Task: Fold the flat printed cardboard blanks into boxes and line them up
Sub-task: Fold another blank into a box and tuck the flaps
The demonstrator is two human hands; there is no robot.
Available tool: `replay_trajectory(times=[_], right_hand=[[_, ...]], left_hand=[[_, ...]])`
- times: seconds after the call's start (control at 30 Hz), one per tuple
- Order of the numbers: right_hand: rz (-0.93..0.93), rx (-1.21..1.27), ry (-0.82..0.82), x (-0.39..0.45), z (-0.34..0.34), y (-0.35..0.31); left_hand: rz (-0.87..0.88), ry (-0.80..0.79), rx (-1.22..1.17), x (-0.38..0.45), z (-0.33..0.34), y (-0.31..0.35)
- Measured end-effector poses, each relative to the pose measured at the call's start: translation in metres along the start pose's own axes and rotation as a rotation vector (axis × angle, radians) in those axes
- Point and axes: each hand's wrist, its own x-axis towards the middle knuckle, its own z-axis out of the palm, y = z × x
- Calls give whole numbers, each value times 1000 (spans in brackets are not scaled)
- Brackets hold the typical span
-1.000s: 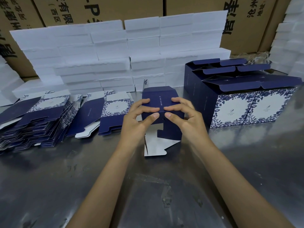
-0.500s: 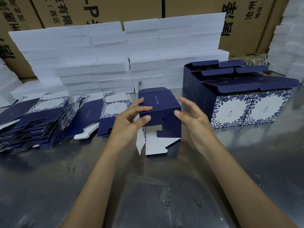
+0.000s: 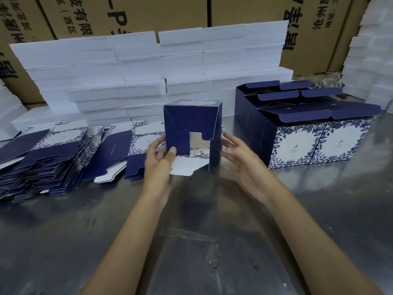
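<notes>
**Half-formed box held upright at mid-table, bottom flaps not closed**

Head view. The partly folded navy box (image 3: 192,133) stands above the steel table (image 3: 191,241), its bottom end facing the camera. The navy bottom flaps leave a rectangular gap at the middle, and a white flap (image 3: 185,167) hangs out at the lower edge.

The left hand (image 3: 158,158) grips the box's lower left corner, thumb pressed on the navy flap and fingers curled behind the left wall. The right hand (image 3: 238,155) is spread, fingers loosely extended beside the right wall; whether they touch it cannot be told, as that edge is blurred.

Left of the box, the flat printed blanks (image 3: 49,158) lie in a slumped pile reaching the table's left edge, with several looser blanks just beside the left hand. Right of the box, the finished boxes (image 3: 308,128) stand in rows, lids up, near the right hand but apart from it.

White foam blocks (image 3: 138,77) are stacked along the rear edge, brown cartons (image 3: 244,9) behind them. Bare steel lies between the forearms and toward the near edge.
</notes>
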Motion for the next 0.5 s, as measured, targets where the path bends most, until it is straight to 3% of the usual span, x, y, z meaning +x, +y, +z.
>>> replay_trajectory(times=[0.17, 0.37, 0.5], right_hand=[[-180, -78, 7, -7, 9, -5], [-292, -222, 144, -7, 0, -17], [-288, -468, 82, -8, -3, -17]], left_hand=[[-85, -145, 231, -11, 16, -13], [-27, -371, 924, -18, 18, -21], [-99, -548, 1217, -22, 12, -9]])
